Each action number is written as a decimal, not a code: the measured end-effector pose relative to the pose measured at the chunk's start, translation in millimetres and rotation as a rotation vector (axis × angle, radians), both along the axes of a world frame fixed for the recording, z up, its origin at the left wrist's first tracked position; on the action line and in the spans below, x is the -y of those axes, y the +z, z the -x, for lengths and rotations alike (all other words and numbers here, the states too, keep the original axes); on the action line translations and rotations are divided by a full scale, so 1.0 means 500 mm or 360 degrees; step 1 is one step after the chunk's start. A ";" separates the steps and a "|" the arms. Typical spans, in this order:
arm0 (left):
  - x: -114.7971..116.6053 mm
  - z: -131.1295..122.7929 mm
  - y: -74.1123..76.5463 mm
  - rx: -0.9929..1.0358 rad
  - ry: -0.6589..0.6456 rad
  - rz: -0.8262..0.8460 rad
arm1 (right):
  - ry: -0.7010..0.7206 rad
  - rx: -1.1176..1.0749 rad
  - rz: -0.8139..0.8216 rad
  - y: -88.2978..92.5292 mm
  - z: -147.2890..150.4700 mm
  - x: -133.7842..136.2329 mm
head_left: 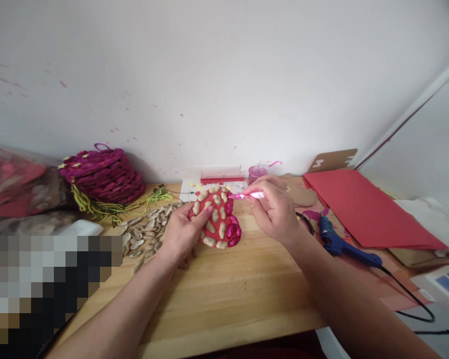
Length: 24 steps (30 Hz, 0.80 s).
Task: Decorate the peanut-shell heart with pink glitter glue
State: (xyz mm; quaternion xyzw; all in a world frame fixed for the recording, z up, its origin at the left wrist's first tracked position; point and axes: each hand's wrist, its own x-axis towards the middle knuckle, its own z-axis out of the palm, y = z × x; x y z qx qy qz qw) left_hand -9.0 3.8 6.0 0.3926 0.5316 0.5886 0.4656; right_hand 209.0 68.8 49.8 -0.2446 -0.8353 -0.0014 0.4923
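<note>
My left hand (185, 227) grips a red cut-out (213, 219) by its left side, thumb on top. Peanut shells are stuck all over its face, and those along its right edge are coated in glossy magenta. A slim white-handled paintbrush (257, 195) is pinched in my right hand (273, 209). Its magenta tip is at the upper right edge of the cut-out. Beyond my right hand stands a small clear cup of magenta paint (257, 173). Loose peanut shells (147, 232) lie in a pile to the left of my left hand.
A blue glue gun (346, 247) with a black cord lies at the right, near red sheets (370, 209). At the back left is a bundle of magenta-painted pieces (105, 174) with yellow-green strings. Plastic bags (18, 179) sit at far left; a white wall rises behind the wooden table (224, 299).
</note>
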 end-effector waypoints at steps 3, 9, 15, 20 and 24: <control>0.001 -0.002 0.001 -0.0014 -0.0008 0.0003 | -0.0011 0.0035 -0.0028 0.001 -0.001 0.001; -0.001 -0.002 0.005 0.0115 -0.0014 0.0007 | -0.0006 0.0007 -0.0055 0.013 -0.005 0.004; -0.005 -0.003 0.005 0.0302 -0.0035 0.0056 | 0.0009 -0.0121 0.0086 0.012 -0.009 -0.002; -0.006 -0.003 0.005 0.0366 -0.0038 0.0082 | -0.0015 -0.0182 0.0094 0.014 -0.015 -0.008; -0.005 -0.004 0.008 0.0394 -0.0045 0.0082 | 0.0021 -0.0253 0.0172 0.012 -0.014 -0.008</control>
